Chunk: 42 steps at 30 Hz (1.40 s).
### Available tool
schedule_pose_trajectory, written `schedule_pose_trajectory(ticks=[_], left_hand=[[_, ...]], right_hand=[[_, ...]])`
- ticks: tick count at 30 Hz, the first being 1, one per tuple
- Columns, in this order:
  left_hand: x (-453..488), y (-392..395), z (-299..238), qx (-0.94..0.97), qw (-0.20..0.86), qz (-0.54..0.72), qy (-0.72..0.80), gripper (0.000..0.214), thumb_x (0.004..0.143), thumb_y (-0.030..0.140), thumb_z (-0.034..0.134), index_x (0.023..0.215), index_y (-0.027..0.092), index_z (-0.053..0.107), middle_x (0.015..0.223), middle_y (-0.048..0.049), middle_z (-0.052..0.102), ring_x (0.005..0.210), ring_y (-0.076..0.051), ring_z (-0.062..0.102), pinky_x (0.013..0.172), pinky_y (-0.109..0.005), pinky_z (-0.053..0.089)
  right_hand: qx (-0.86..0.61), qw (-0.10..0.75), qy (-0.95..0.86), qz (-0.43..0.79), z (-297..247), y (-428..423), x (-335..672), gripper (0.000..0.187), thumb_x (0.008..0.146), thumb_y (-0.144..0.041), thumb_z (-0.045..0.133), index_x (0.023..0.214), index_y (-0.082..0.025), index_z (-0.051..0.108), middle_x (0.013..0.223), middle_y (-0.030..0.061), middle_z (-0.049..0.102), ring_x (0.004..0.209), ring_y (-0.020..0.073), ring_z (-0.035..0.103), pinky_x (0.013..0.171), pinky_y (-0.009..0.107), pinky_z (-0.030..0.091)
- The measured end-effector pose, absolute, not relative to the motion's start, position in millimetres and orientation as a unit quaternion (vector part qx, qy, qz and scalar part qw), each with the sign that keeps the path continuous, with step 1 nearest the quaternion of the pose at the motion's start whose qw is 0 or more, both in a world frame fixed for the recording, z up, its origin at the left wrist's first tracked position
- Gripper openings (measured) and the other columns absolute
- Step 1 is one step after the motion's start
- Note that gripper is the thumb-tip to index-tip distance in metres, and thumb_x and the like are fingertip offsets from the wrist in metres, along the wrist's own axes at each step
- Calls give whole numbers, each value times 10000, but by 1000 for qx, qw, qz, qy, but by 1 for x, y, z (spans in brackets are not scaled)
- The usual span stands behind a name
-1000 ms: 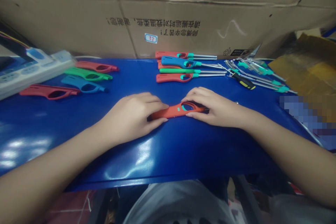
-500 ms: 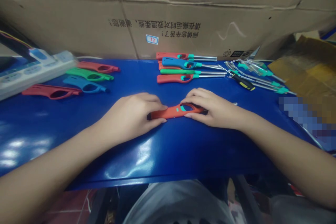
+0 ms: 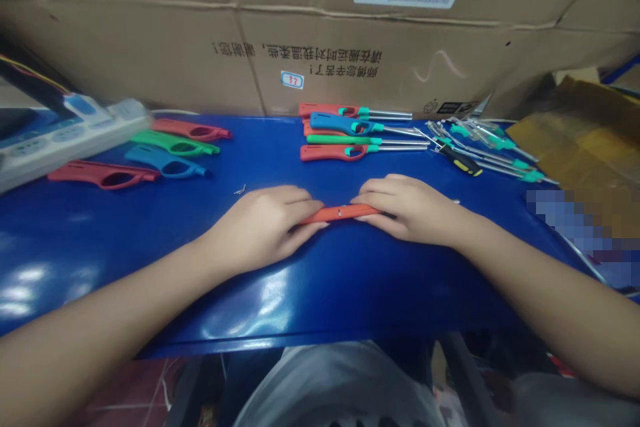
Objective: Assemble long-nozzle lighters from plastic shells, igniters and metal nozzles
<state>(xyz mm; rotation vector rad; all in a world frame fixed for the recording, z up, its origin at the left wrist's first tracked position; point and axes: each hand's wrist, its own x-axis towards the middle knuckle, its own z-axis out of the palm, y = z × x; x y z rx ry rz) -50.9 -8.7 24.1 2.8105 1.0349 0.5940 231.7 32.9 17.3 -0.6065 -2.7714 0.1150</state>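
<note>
Both of my hands grip one orange gas lighter above the front half of the blue table. My left hand pinches its left end, thumb below and fingers on top. Around its right part my right hand is closed, hiding most of that end; a small metal tip shows beyond the knuckles. The lighter's narrow edge faces me, with a small mark in its middle. Beyond my hands lies a stack of finished-looking lighters in red, blue and green, among them a blue lighter with a metal tube.
Loose handle shells, one a blue shell, lie at the left beside a white power strip. Tiny metal pieces sit near my left hand. A screwdriver and several metal tubes lie right, before a cardboard box.
The orange lighter has been rolled so its narrow edge faces me instead of its side with the trigger opening. My left hand has shifted slightly right, and the tiny metal pieces now show.
</note>
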Motion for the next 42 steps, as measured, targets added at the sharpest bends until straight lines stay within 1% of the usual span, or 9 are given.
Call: schedule_pose_trajectory(ticks=[4, 11, 17, 23, 25, 29, 31, 35, 42], left_hand=[[-50, -9, 23, 915, 75, 217, 331, 272, 1042, 317, 547, 1094, 137, 745, 932, -81, 740, 844, -203, 689, 770, -315, 548], [-54, -8, 27, 916, 20, 219, 335, 256, 1037, 282, 532, 1102, 117, 717, 948, -87, 732, 848, -222, 668, 760, -334, 533], [-51, -10, 34, 919, 37, 177, 351, 296, 1064, 344, 455, 1050, 142, 670, 921, -71, 690, 810, -221, 655, 707, -331, 507], [-50, -6, 31, 928, 27, 129, 347, 414, 1052, 466, 489, 1319, 158, 562, 1136, -94, 706, 973, -260, 695, 774, -348, 522], [-51, -6, 30, 932, 19, 129, 339, 402, 1063, 477, 454, 1271, 164, 597, 1094, -84, 727, 939, -261, 706, 767, -357, 519], [-54, -8, 29, 934, 27, 145, 326, 411, 1074, 473, 417, 1194, 170, 666, 940, -58, 761, 803, -238, 724, 689, -340, 492], [-54, -8, 27, 934, 27, 160, 317, 404, 1073, 473, 427, 1175, 182, 690, 846, -36, 754, 700, -212, 703, 625, -320, 458], [-51, -8, 20, 935, 38, 177, 306, 414, 1076, 479, 430, 1116, 186, 720, 732, -14, 718, 600, -181, 653, 578, -302, 412], [-51, -6, 22, 932, 74, 137, 326, 416, 1084, 497, 407, 1091, 207, 706, 820, -11, 730, 666, -166, 674, 589, -271, 412]], right_hand=[[-227, 153, -961, 28, 20, 30, 231, 271, 1068, -320, 490, 1087, -160, 708, 1020, 81, 737, 823, 193, 673, 730, 330, 444], [-273, 154, -948, 59, 34, 28, 238, 274, 1013, -418, 610, 1039, -182, 746, 920, 43, 757, 806, 193, 681, 770, 313, 450], [-315, 111, -942, 32, 40, 21, 237, 336, 1041, -411, 512, 884, -178, 695, 753, 25, 688, 647, 179, 593, 637, 316, 353], [-387, 17, -921, 49, 46, 17, 228, 420, 1062, -430, 403, 760, -196, 578, 736, 41, 663, 626, 183, 561, 580, 311, 244], [-383, 28, -920, 78, 46, 17, 228, 416, 1061, -451, 413, 785, -198, 594, 757, 34, 671, 646, 180, 575, 586, 304, 273], [-292, 103, -938, 157, 39, 19, 228, 380, 1015, -524, 556, 1187, -196, 636, 1066, 47, 730, 894, 194, 677, 726, 289, 424], [-249, 132, -946, 162, 33, 19, 226, 383, 1030, -471, 560, 1287, -191, 605, 1179, 64, 714, 1006, 197, 679, 790, 285, 453], [-217, 181, -951, 129, 25, 15, 221, 282, 1079, -320, 444, 1187, -170, 656, 1133, 75, 726, 999, 195, 675, 815, 290, 470], [-235, 183, -950, 92, 18, 14, 218, 313, 1089, -352, 424, 1057, -179, 683, 999, 43, 737, 857, 179, 671, 722, 299, 437]])
